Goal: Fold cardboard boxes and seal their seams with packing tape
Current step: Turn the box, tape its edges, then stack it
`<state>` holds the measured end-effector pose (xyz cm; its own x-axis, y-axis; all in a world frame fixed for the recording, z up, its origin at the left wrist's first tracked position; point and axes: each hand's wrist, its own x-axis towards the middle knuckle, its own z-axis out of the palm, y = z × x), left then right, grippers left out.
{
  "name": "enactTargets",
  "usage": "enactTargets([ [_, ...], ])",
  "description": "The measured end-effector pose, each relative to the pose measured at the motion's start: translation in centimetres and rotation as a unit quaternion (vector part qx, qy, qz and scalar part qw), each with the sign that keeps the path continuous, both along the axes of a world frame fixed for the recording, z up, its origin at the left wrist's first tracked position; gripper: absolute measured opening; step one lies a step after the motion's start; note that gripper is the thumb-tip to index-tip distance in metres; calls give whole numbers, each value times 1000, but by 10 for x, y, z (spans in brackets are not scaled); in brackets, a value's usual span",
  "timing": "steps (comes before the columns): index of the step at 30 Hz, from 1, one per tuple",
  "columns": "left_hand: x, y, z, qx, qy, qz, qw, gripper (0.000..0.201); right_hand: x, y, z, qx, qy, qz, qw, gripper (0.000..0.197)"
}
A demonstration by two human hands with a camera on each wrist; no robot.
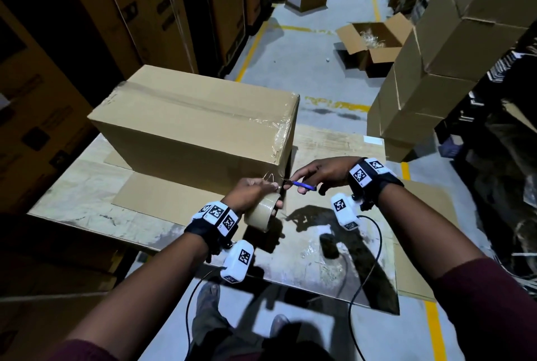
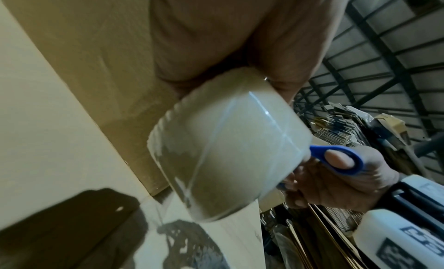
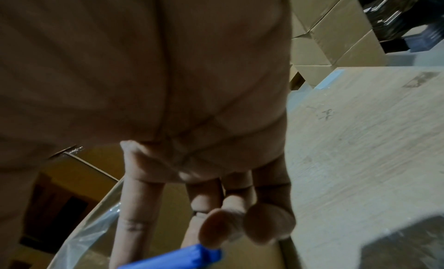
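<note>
Meeting at the box (image 1: 197, 125) corner: tape roll (image 1: 261, 213) in left grip (image 1: 251, 193), scissors (image 1: 300, 184) in right grip (image 1: 322, 171).

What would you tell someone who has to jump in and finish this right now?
Left hand: grips the packing tape roll, its strip still running to the box corner.
Right hand: grip on the blue-handled scissors, blades at that strip.
The cardboard box stands closed on the worktable, clear tape along its top seam and down the near right end.
Left to do: snip the strip, press the loose end flat. Other seams are hidden, so check them.
</note>
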<state>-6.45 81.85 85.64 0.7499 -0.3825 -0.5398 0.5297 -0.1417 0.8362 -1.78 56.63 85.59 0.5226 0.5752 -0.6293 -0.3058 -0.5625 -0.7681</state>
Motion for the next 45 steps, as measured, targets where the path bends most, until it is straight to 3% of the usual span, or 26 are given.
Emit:
enactTargets([
  [4,3,1,3,6,13,-1,1000,20,4,4,2,-21,-14,7,1000,55],
  [11,9,7,2,19,27,-16,999,29,6,-1,-1,-43,-54,2,998,36],
  [16,10,12,2,-4,55,-44,997,14,4,4,-3,-60,-25,8,998,45],
  [19,12,14,0,5,51,-62,997,9,5,11,-5,-69,-26,10,997,30],
  [24,16,16,-11,34,44,-94,994,18,9,28,-6,-80,-41,10,996,33],
  [29,11,13,-44,88,34,-99,991,13,-6,22,-33,-179,-49,15,983,29],
  [32,8,-1,-65,93,28,-95,991,17,-36,-1,-77,-298,-85,-35,950,27],
  [35,-3,-30,-73,77,36,-75,994,31,-68,-29,-121,-411,-109,-186,886,43],
  [38,-14,-58,-79,61,43,-70,995,36,-90,-43,-147,-435,-118,-278,848,36],
  [45,-28,-99,-103,29,73,-59,995,33,-101,-57,-171,-434,-175,-367,804,20],
])
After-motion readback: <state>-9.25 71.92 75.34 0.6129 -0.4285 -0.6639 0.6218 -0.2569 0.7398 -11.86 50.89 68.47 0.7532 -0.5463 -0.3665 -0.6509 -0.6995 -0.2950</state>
